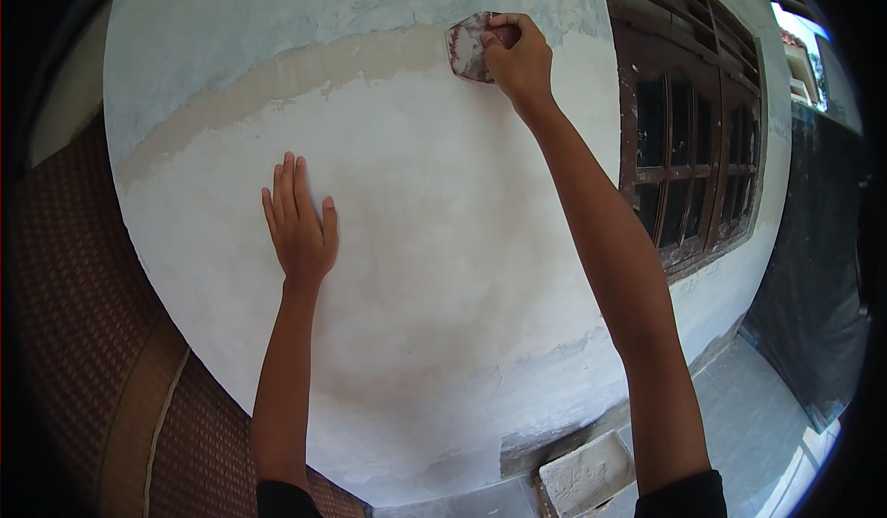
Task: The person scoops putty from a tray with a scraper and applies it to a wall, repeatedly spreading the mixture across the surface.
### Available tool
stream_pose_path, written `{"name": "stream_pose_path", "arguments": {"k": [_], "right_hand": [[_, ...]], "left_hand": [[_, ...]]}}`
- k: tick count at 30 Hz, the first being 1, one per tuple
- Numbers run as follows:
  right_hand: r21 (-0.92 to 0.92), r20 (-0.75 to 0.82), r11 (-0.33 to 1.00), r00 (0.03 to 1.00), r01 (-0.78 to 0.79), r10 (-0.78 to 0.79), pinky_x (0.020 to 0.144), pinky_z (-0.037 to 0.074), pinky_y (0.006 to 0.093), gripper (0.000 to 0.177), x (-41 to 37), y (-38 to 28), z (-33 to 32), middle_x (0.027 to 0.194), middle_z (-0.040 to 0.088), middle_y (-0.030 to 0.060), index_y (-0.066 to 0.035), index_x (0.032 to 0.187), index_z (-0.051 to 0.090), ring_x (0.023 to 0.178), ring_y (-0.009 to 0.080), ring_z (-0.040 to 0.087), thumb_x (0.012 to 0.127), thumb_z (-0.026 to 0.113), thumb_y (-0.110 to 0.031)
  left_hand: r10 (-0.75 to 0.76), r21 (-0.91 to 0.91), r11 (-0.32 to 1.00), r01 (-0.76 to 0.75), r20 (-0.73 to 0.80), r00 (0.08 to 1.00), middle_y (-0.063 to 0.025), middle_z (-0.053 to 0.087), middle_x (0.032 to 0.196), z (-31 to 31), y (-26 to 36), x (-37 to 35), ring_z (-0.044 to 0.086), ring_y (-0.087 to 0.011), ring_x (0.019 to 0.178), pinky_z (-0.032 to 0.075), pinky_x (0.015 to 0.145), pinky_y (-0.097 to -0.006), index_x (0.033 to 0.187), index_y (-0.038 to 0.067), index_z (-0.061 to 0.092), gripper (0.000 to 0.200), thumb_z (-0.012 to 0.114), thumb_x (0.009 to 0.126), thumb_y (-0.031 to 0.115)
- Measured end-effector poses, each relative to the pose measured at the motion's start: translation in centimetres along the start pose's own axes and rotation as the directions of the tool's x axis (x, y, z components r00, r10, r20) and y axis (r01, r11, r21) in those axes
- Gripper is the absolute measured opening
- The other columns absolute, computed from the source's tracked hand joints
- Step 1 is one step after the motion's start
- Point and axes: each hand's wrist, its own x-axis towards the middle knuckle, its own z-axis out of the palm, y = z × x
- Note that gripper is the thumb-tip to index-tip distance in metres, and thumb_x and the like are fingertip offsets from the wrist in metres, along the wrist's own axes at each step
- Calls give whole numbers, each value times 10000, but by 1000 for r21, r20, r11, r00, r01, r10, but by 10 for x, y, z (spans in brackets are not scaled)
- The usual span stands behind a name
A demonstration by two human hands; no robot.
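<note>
My right hand [525, 63] grips a flat reddish putty scraper [467, 48] smeared with whitish paste, its face against the upper part of the wall [416, 195]. From there, a beige band of fresh-looking putty [309, 79] runs left and curves downward. Above that band the surface is patchy pale blue; below it, mostly white with greyish smudges. My left hand [303, 231] lies on the white area, palm toward the wall and fingers stretched upward, holding nothing.
A brown wooden window [693, 139] with glass panes is set in the wall at right. On the floor by the wall's foot stands a tray [547, 492] containing whitish paste. Brown patterned woven matting [69, 268] borders the left; a dark sheet [813, 259] hangs at far right.
</note>
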Motion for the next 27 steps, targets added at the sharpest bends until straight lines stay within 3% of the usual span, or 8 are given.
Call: {"name": "stream_pose_path", "arguments": {"k": [2,6,10,15,18,20,24,27], "right_hand": [[12,-97,989,984,-150,150,913,488,366,229,9,13,-17,950,699,84,-89,1031,654,899,225,674,805,694,-90],[126,-274,992,961,-10,45,828,515,332,199,13,15,-22,931,692,88,-47,1024,631,881,209,672,828,665,-35],[58,24,994,996,88,-89,866,465,361,206,1,-8,3,897,694,61,-65,1025,645,856,214,662,821,674,-58],[-89,-182,989,978,-122,105,941,419,395,249,24,8,-24,904,693,57,-75,1042,650,915,225,665,798,684,-107],[137,-124,990,992,-13,30,872,477,366,237,17,-10,-14,893,688,81,-52,1050,646,892,230,665,818,677,-91],[74,52,996,998,42,-46,870,485,360,209,10,-18,-3,907,692,85,-57,1027,656,886,225,669,821,667,-92],[-94,-80,991,993,-98,91,978,404,406,250,25,7,-18,949,712,40,-103,1028,665,901,203,680,778,651,-107],[-1,-132,999,990,-49,49,923,470,389,253,22,-1,-26,954,710,79,-70,1053,651,924,224,683,801,649,-85]], "left_hand": [[-12,-38,999,13,14,1000,-115,282,1606,1,0,-1,233,-306,1495,133,1214,-523,1542,60,288,605,439,971,190],[-13,-18,1000,13,-4,1000,-115,279,1608,5,0,-1,231,-303,1496,130,1215,-521,1542,58,286,606,439,972,191],[-7,-9,1000,7,4,1000,-120,306,1598,1,1,0,255,-300,1491,145,1210,-518,1532,38,305,613,470,959,183],[-9,-13,1000,9,-23,1000,-122,332,1589,3,0,0,277,-295,1484,158,1208,-515,1524,32,325,620,499,946,175],[-16,-5,1000,16,-24,1000,-121,331,1589,3,3,0,278,-293,1483,157,1208,-514,1523,37,329,615,497,948,174],[-17,-17,1000,17,-4,1000,-122,330,1589,0,2,0,278,-290,1484,155,1209,-513,1523,40,330,612,495,950,175],[-21,-6,1000,21,-4,1000,-123,330,1589,2,1,0,275,-290,1486,155,1209,-514,1522,38,333,611,495,949,173],[-18,-11,1000,18,-26,1000,-123,330,1590,4,1,-2,275,-294,1486,155,1208,-515,1521,37,335,610,495,948,173]]}}
